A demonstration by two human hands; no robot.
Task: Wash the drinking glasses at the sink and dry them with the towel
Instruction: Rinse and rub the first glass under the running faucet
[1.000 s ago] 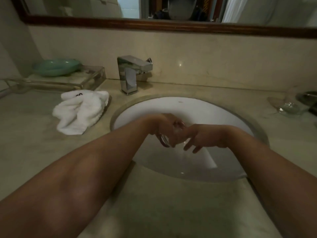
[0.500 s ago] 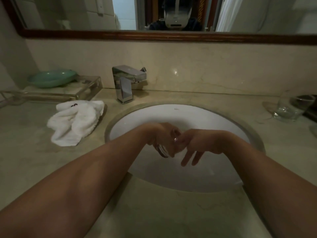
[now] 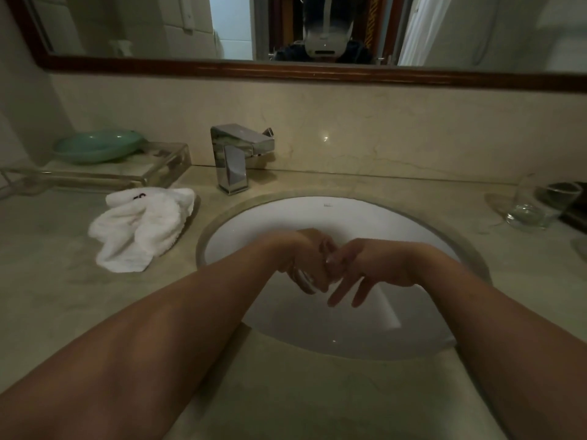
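Sink station count

One white oval sink basin [image 3: 317, 207]. One clear tray [image 3: 158, 168] carries one green dish [image 3: 95, 147]. One crumpled white towel [image 3: 143, 228] lies left of basin. Two clear drinking glasses: first glass [image 3: 303, 277], grasped by left hand [image 3: 300, 254] over basin; second glass [image 3: 536, 206], upright far right. Right hand [image 3: 365, 265] touches first glass; grip indeterminate.

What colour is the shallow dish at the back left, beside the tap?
The dish is pale green; the head view shows it best.

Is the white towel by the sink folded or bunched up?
Bunched up. The towel lies in a crumpled heap on the counter left of the sink, with loose, uneven folds.
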